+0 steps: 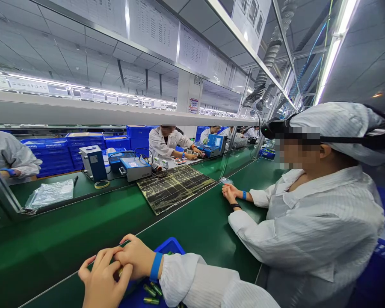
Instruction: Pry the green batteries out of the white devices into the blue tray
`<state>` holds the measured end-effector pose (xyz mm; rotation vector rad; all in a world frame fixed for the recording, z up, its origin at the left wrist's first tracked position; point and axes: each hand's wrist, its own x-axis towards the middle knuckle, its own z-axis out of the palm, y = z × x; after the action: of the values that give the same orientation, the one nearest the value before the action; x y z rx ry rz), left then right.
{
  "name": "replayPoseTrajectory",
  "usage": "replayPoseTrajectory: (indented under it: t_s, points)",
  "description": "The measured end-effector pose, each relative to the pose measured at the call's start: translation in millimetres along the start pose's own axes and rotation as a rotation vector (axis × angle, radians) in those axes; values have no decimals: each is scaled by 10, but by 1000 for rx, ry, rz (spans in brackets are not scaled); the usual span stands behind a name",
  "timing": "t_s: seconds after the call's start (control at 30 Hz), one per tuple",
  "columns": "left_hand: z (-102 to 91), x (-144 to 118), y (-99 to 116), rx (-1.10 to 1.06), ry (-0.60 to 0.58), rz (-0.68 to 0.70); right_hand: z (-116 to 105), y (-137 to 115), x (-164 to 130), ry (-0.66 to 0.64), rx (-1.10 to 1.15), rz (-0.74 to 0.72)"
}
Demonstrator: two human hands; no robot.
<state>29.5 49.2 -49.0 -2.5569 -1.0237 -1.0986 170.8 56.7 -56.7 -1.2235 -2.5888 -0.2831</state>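
At the bottom left, my left hand [104,280] and my right hand [137,256] meet over the near edge of the green bench. Their fingers are curled against each other, and a small yellowish bit shows between them; what it is stays hidden. A blue band circles my right wrist. Under my right forearm sits a blue plastic tray [170,244], partly covered by my sleeve. Several small green and gold cylinders [151,300], which look like battery cells, lie loose in it.
A co-worker [308,222] in white sits at my right, hands clasped on the bench [192,239]. Ahead lies a dark gridded board [179,186]. Beyond it stand blue-grey instrument boxes [135,169], a plastic-bag stack [53,193] and blue crates [48,156]. Other workers sit opposite.
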Motion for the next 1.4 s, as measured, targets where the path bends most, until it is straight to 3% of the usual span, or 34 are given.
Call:
replayPoseTrajectory:
  t_s: [0.5,0.8,1.4]
  points:
    - [-10,2,19,-18,-24,-15,71,5,-3,8,-6,-5]
    - [1,-8,22,-35,-96,-71,77,7,13,4,-24,8]
    - [30,7,-16,-20,-61,-44,121,37,56,-28,-18,-4]
